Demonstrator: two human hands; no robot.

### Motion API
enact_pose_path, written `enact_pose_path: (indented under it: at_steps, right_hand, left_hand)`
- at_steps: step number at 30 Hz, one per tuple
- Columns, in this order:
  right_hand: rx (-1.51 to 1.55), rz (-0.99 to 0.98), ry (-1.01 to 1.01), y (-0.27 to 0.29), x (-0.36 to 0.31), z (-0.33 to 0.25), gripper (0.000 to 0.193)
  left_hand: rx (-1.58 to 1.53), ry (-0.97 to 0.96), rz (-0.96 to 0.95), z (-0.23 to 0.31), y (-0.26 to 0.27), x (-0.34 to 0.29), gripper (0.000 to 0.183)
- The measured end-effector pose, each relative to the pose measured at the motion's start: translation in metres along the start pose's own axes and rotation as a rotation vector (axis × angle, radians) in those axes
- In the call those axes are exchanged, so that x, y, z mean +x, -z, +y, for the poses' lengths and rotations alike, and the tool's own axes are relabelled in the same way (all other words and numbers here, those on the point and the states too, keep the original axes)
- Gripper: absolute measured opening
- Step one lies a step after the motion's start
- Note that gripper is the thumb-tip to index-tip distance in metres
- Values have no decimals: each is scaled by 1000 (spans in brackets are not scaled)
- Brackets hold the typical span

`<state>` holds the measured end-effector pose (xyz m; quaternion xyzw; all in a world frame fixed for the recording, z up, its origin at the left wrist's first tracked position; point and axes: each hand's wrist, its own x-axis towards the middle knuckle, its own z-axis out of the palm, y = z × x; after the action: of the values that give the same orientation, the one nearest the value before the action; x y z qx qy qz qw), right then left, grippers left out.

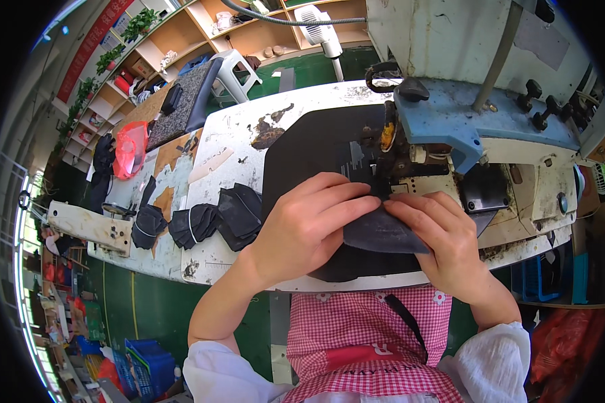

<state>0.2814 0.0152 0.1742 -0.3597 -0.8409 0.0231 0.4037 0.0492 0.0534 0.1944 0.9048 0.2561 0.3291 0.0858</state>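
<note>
My left hand [304, 218] and my right hand [444, 228] meet over a black board [302, 148] on the machine's worktable. Between them is a flat, dark grey cut piece [380, 235] with a curved lower edge. The fingertips of both hands pinch its upper edge, close to the worn working end [388, 158] of a blue machine arm [444, 117]. My right thumb lies beneath the piece, and part of it is hidden by my fingers. Whether the piece is leather or cloth I cannot tell.
Several bundles of black cut pieces [240, 213] lie left of the board, some banded in white. Beyond them are a red plastic bag [130, 149] and a metal arm [91, 227]. A white stool [235, 77] and fan [319, 33] stand behind the stained worktable [228, 121].
</note>
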Motion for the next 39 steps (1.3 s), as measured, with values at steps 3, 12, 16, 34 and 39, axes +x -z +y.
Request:
enact_pose_path:
  at_steps: [3, 12, 16, 34, 39]
  right_hand:
    - [-37, 20, 19, -2, -2, 0, 38]
    - [-128, -40, 53, -1, -2, -3, 37]
    - [-131, -51, 57, -1, -1, -2, 38]
    - [-144, -58, 32, -1, 1, -4, 38]
    - [-144, -52, 28, -1, 0, -5, 38]
  left_hand:
    - [-49, 8, -21, -4, -1, 1, 45]
    - [-13, -22, -121, -6, 3, -1, 48]
    - [17, -29, -161, -7, 3, -1, 49]
    - [58, -94, -262, -24, 12, 1, 58]
    - [130, -73, -234, -17, 6, 3, 58]
